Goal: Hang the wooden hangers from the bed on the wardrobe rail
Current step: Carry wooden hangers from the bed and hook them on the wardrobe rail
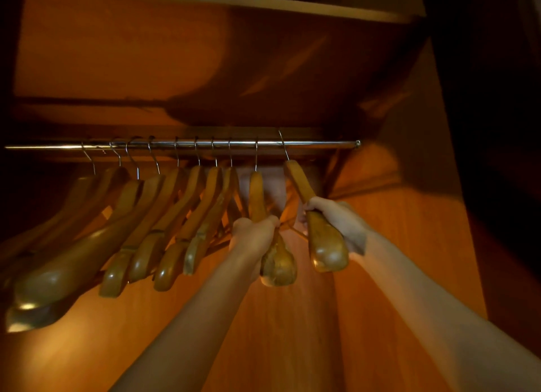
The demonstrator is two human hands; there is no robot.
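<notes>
A chrome wardrobe rail (322, 143) runs across the cupboard above my hands. Several wooden hangers (164, 216) hang from it by metal hooks, packed toward the left. My left hand (253, 233) is closed around one wooden hanger (257, 192) whose hook sits over the rail. My right hand (336, 216) grips the rightmost wooden hanger (326, 245); it is tilted, and its hook (283, 144) rises just above the rail, in front of it. The bed is out of view.
The wardrobe's wooden right wall (395, 210) stands close beside my right hand. A shelf (263, 4) closes the space above the rail. The rail has a bare stretch between the last hook and its right end.
</notes>
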